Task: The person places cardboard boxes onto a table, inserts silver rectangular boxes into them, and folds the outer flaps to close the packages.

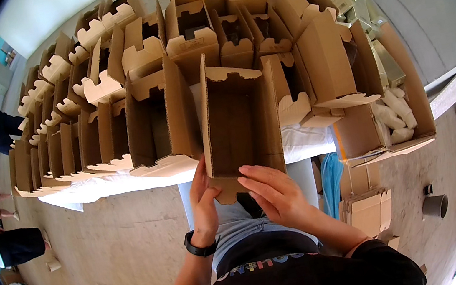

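In front of me an open brown cardboard box (pixel 237 123) lies tilted toward my body, its inside bare brown board. A flap (pixel 225 190) hangs from its near end. My left hand (pixel 204 203) holds the near left corner, thumb bent over the flap and fingers along the outer side. At the near right corner, my right hand (pixel 274 192) grips the box, its fingers laid over the edge and its thumb out of sight. Directly left of it stands a similar open cardboard box (pixel 156 124), touched by neither hand.
Rows of open cardboard boxes (pixel 102 85) crowd the table, covered in a white sheet (pixel 127 183). To the right, a larger carton (pixel 358 132) holds pale wrapped pieces. Beside my legs stand blue plastic (pixel 331 186) and flattened cardboard (pixel 364 213). Other people are at far left; a grey bucket (pixel 435 206) stands right.
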